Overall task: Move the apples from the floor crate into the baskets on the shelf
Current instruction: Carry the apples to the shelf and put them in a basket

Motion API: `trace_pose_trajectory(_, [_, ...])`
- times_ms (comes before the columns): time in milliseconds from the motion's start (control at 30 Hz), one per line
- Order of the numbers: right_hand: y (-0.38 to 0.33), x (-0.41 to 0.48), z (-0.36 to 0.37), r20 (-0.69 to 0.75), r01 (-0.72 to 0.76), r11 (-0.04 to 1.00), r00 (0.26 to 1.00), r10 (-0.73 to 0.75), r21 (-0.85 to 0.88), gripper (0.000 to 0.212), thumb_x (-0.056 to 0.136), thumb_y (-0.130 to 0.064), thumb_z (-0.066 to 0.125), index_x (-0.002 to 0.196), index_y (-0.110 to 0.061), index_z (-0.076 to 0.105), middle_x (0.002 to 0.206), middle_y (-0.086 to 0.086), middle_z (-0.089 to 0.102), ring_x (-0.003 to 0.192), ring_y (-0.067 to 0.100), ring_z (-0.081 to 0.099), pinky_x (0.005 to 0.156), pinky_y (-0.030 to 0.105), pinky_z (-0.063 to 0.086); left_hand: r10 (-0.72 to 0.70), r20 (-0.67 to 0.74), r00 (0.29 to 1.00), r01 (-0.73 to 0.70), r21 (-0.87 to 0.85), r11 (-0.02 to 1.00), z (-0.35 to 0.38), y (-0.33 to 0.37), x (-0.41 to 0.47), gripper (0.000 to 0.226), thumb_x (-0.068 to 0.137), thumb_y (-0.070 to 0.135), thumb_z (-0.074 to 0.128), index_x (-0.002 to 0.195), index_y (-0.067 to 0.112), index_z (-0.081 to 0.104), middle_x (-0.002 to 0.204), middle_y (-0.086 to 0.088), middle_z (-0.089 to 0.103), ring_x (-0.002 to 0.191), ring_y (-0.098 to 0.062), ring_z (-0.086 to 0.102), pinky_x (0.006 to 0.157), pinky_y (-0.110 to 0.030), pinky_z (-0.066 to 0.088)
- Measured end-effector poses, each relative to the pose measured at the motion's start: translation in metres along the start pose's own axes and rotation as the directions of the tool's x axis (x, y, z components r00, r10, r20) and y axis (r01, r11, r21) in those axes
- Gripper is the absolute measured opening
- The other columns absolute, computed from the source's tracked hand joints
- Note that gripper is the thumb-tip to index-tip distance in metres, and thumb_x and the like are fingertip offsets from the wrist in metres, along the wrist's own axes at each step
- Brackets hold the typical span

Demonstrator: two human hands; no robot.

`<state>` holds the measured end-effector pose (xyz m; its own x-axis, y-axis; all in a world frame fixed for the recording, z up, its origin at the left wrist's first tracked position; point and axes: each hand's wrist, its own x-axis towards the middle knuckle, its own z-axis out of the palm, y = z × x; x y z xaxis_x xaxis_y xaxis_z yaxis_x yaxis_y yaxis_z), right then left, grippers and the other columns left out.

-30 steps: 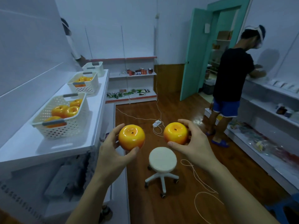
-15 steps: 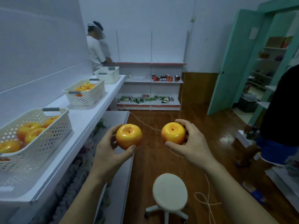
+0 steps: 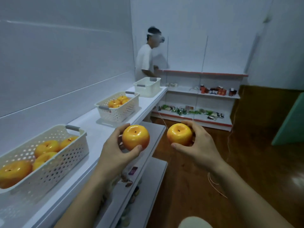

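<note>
Two apples mid-carry, crate out of view | near basket [image 3: 62,163] at 8 o'clock on shelf [image 3: 98,134]: perforated white plastic, part-filled | left hand [image 3: 115,155] cups left apple [image 3: 135,137], glossy, round, waxy | right apple [image 3: 179,134] gripped by right hand [image 3: 199,145], 3 o'clock | next: probably swing toward 9 o'clock, lower both past rim

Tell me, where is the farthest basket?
In the head view the farthest basket sits at the shelf's far end on the left, behind the middle basket, near a person.
</note>
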<state>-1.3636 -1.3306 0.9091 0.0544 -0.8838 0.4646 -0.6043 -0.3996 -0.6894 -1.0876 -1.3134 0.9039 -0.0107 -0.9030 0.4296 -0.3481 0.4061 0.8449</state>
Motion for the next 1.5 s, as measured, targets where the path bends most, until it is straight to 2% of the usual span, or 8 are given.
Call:
trace_pose_trajectory(133, [0.015, 0.074, 0.028, 0.024, 0.056, 0.998, 0.998, -0.056, 0.016, 0.081, 0.067, -0.041, 0.09, 0.134, -0.039, 0.045, 0.125, -0.013, 0.05, 0.111, 0.009, 0.054, 0.088, 0.022, 0.048, -0.001, -0.049, 0.999, 0.005, 0.077, 0.997, -0.003, -0.017, 0.064, 0.079, 0.069, 0.035, 0.087, 0.138, 0.034, 0.049, 0.132, 0.013, 0.055, 0.114, -0.011, 0.06, 0.081, -0.012, 0.052])
trace_pose_trajectory(267, [0.037, 0.146, 0.056, 0.034, 0.075, 0.997, 0.997, -0.076, 0.012, 0.08, 0.067, -0.045, 0.09, 0.133, -0.041, 0.045, 0.123, -0.014, 0.051, 0.109, 0.009, 0.056, 0.089, 0.031, 0.055, -0.003, -0.084, 0.996, 0.011, 0.093, 0.996, -0.003, -0.033, 0.135, 0.077, 0.077, 0.02, 0.085, 0.141, 0.032, 0.045, 0.138, 0.006, 0.05, 0.115, -0.016, 0.059, 0.088, -0.021, 0.052])
trace_pose_trajectory(400, [0.055, 0.217, 0.065, 0.046, 0.07, 0.998, 0.996, -0.07, -0.005, 0.08, 0.064, -0.049, 0.089, 0.132, -0.038, 0.047, 0.123, -0.011, 0.054, 0.108, 0.012, 0.058, 0.089, 0.037, 0.056, 0.043, -0.047, 0.998, -0.036, 0.136, 0.99, -0.002, -0.038, 0.209, 0.072, 0.072, 0.033, 0.087, 0.13, 0.043, 0.046, 0.124, 0.018, 0.052, 0.105, -0.002, 0.057, 0.075, -0.011, 0.05])
trace_pose_trajectory(533, [0.064, 0.273, 0.064, 0.028, 0.057, 0.998, 0.998, -0.056, -0.028, 0.083, 0.065, -0.049, 0.089, 0.136, -0.036, 0.048, 0.126, -0.008, 0.054, 0.109, 0.016, 0.057, 0.091, 0.04, 0.055, 0.005, -0.033, 0.999, -0.001, 0.133, 0.991, 0.002, -0.045, 0.274, 0.072, 0.064, 0.042, 0.081, 0.129, 0.041, 0.048, 0.116, 0.023, 0.054, 0.104, -0.004, 0.058, 0.08, -0.024, 0.051])
trace_pose_trajectory(833, [0.092, 0.394, 0.082, 0.059, 0.081, 0.996, 0.995, -0.079, -0.033, 0.083, 0.065, -0.043, 0.089, 0.137, -0.033, 0.049, 0.129, -0.004, 0.055, 0.111, 0.019, 0.057, 0.095, 0.045, 0.053, -0.048, -0.039, 0.998, 0.055, 0.182, 0.982, 0.006, -0.072, 0.395, 0.061, 0.077, 0.021, 0.083, 0.129, 0.027, 0.051, 0.113, 0.009, 0.056, 0.086, 0.002, 0.059, 0.053, -0.009, 0.047])
trace_pose_trajectory(967, [0.112, 0.454, 0.097, 0.115, 0.124, 0.991, 0.986, -0.117, -0.057, 0.084, 0.067, -0.038, 0.089, 0.139, -0.029, 0.048, 0.131, -0.002, 0.055, 0.11, 0.019, 0.057, 0.092, 0.04, 0.053, -0.066, 0.009, 0.998, 0.06, 0.305, 0.95, 0.01, -0.085, 0.444, 0.059, 0.075, 0.027, 0.084, 0.121, 0.033, 0.047, 0.101, 0.021, 0.052, 0.09, 0.002, 0.055, 0.069, -0.02, 0.048])
trace_pose_trajectory(1200, [0.158, 0.57, 0.116, 0.235, 0.252, 0.965, 0.945, -0.229, -0.074, 0.083, 0.069, -0.04, 0.087, 0.14, -0.029, 0.045, 0.125, -0.006, 0.049, 0.11, 0.016, 0.052, 0.087, 0.036, 0.049, -0.18, 0.066, 0.981, 0.139, 0.407, 0.903, 0.032, -0.114, 0.537, 0.067, 0.081, 0.031, 0.08, 0.138, 0.026, 0.044, 0.118, 0.006, 0.052, 0.095, -0.009, 0.056, 0.072, -0.019, 0.048])
trace_pose_trajectory(1500, [0.225, 0.715, 0.148, 0.456, 0.304, 0.953, 0.846, -0.276, 0.014, 0.085, 0.061, -0.04, 0.088, 0.135, -0.034, 0.048, 0.126, -0.006, 0.053, 0.11, 0.018, 0.056, 0.085, 0.035, 0.052, -0.32, 0.006, 0.947, 0.286, 0.432, 0.855, 0.071, -0.163, 0.629, 0.065, 0.077, 0.022, 0.083, 0.131, 0.028, 0.047, 0.117, 0.006, 0.054, 0.099, -0.011, 0.059, 0.076, -0.026, 0.053])
